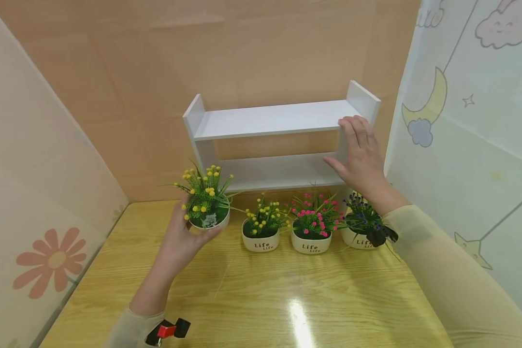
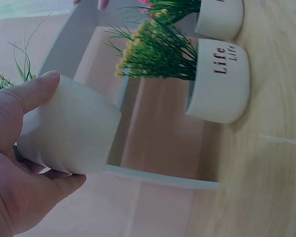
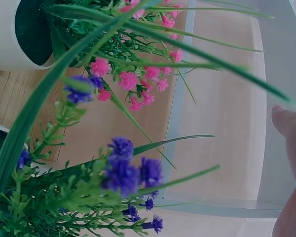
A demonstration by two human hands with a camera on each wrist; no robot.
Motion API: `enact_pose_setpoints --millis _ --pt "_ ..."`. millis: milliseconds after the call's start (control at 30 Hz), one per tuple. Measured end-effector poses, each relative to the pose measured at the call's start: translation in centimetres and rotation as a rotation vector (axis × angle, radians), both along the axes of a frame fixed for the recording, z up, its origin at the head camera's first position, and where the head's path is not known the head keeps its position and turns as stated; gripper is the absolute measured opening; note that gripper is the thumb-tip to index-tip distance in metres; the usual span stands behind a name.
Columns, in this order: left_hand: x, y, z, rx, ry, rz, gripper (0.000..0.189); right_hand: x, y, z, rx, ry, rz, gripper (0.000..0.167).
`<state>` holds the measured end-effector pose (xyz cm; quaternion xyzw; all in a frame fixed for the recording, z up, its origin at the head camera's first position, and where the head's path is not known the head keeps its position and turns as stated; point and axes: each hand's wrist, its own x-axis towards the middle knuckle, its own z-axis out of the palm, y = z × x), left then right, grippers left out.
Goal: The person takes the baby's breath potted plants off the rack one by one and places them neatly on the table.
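Note:
In the head view my left hand [image 1: 180, 239] grips a white pot of yellow artificial flowers [image 1: 204, 193], lifted off the table at the shelf's left end. The left wrist view shows thumb and fingers curled round the bare side of this pot [image 2: 71, 126]. My right hand [image 1: 361, 154] rests against the right end of the white two-tier shelf [image 1: 278, 118], fingers extended over the upper board's front edge. Only part of the right hand [image 3: 292, 158] shows in the right wrist view, beside the shelf panel.
Along the shelf's front on the wooden table [image 1: 243, 295] stand a yellow-flowered pot [image 1: 261, 237], a pink-flowered pot [image 1: 311, 237] and a purple-flowered pot [image 1: 354, 237]. Patterned walls [image 1: 474, 135] close in both sides, with an orange-brown backdrop [image 1: 265, 53] behind.

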<state>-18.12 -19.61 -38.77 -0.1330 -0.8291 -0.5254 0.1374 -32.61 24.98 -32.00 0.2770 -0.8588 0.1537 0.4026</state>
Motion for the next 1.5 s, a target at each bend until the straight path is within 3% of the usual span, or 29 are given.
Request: enact_pose_setpoints --millis 333,567,1033,1500 --pt "-0.5 -0.4 -4.0 -0.004 -0.101 0.054 0.109 0.1 -0.2 0.1 0.007 0.017 -0.002 0.097" --pt "-1.1 -0.4 -5.8 0.005 -0.094 0.032 0.103 0.2 -0.3 0.1 0.004 0.01 -0.004 0.096" --pt "-0.8 -1.5 -7.8 -0.009 -0.17 0.063 0.111 0.1 -0.3 0.1 -0.006 0.016 0.003 0.096" --pt "-0.9 -2.5 -8.7 0.01 -0.226 0.041 0.108 0.0 -0.4 0.1 -0.004 0.026 0.013 0.095"
